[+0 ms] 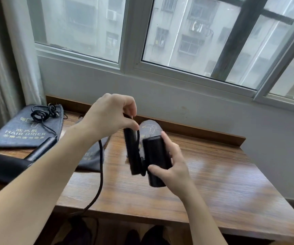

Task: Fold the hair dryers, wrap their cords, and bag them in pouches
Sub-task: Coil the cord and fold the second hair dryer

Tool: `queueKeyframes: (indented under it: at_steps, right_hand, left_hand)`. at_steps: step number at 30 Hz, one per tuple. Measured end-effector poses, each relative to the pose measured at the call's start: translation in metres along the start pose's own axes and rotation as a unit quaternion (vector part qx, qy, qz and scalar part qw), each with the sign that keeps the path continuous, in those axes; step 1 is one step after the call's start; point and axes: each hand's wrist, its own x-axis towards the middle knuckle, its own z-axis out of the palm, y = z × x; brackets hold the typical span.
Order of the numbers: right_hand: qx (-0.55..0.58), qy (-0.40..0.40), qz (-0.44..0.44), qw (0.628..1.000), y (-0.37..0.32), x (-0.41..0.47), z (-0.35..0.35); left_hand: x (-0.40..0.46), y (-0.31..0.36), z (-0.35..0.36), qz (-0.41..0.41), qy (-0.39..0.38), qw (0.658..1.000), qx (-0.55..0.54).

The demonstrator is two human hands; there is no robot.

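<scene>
A black hair dryer (156, 152), folded with its handle (133, 154) against the body, is held above the wooden table (213, 183). My right hand (171, 167) grips the dryer's body from the right. At the top of the handle, my left hand (110, 117) pinches the black cord (100, 167), which hangs down past the table's front edge. A grey pouch (149, 128) lies behind the dryer and another grey pouch (91, 156) lies under my left forearm. A second black dryer (6, 165) lies unfolded at the left.
A third grey pouch (26, 131) printed HAIR DRIER lies at the far left with a coiled cord (41, 112) on it. A window and white wall rise behind the table; a curtain (4, 68) hangs at left. A dark shape shows below the table's front edge.
</scene>
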Motion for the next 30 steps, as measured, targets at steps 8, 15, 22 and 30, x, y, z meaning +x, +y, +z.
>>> queueKeyframes:
  at_steps: [8, 15, 22, 30]
  right_hand:
    - [0.135, -0.118, 0.036, 0.983, -0.011, -0.002, -0.012]
    - [0.298, -0.146, 0.041, 0.942, 0.005, -0.009, -0.009]
    - [0.4, 0.154, 0.057, 0.902, -0.01, 0.007, -0.001]
    - [0.256, 0.345, 0.047, 0.902, -0.005, 0.017, 0.018]
  left_hand:
    - [0.005, -0.033, 0.01, -0.048, -0.039, 0.995, -0.077]
    - [-0.002, -0.047, 0.013, -0.147, -0.157, 0.924, -0.315]
    - [-0.012, -0.039, 0.032, -0.151, -0.158, 0.957, -0.191]
    - [-0.016, -0.008, 0.03, -0.134, -0.381, 0.908, -0.113]
